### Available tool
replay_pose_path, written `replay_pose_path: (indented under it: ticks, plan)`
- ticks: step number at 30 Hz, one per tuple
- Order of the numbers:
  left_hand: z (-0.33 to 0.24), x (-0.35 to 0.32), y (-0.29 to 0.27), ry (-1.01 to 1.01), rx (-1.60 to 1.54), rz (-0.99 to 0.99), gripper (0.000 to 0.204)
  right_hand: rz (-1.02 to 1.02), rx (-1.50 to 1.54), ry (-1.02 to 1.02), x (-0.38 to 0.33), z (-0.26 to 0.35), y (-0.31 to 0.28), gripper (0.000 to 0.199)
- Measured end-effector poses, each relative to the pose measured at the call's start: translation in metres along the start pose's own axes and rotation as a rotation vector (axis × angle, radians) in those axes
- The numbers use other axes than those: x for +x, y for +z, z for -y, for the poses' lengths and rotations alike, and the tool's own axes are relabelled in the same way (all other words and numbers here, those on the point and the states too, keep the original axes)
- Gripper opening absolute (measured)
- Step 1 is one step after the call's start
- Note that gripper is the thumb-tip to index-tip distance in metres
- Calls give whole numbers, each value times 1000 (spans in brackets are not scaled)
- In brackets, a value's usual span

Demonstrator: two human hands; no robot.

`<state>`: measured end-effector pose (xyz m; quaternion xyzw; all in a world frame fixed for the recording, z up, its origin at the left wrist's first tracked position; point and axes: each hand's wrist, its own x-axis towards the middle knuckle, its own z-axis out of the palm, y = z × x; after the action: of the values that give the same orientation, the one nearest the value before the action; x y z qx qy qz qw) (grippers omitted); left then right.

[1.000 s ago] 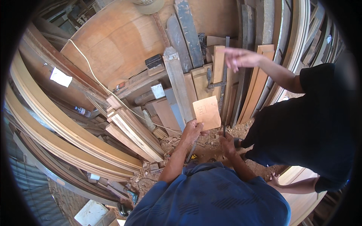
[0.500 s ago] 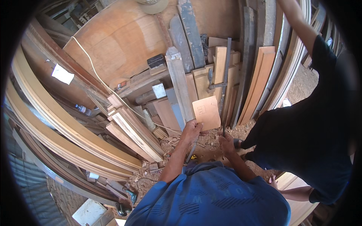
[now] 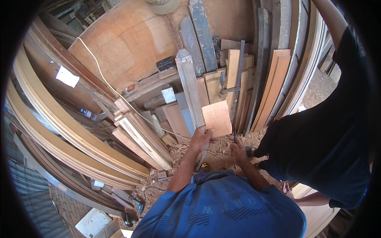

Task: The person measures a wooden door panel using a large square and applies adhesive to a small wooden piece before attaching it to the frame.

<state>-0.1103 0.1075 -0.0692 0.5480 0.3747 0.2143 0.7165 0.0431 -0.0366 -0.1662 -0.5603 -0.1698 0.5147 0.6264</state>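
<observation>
Paper: a tan-orange sheet, slightly uneven at its edges, with a small boxed drawing in dark lines on its left half; the marks inside are too small to make out.
Place: upright in front of the person's chest, before the leaning boards.
Left hand: pinches the sheet's lower left corner, thumb in front, covering that corner.
Right hand: fingers curled round a thin dark rod, its lower part hidden in the grip; its kind cannot be told.
Co-worker: dark-clothed, at the right; the raised arm is cut off above.
Cap: cropped by the upper edge.
</observation>
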Motion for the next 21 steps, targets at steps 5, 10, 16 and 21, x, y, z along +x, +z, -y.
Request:
replay_pose_path:
  ticks: [5,10,16,21]
  plan:
    - [-1,-6,0,-3,13,0,30,39,11,-17,-8,9,2,27]
    - [6,-6,-1,-2,2,-3,30,57,-27,-9,-11,9,5,22]
    - [8,-7,-3,30,22,-19,31,30,-38,-9,-4,-1,4,21]
    - [4,-8,-4,-8,29,-32,31,32,-65,-70,4,-7,2,26]
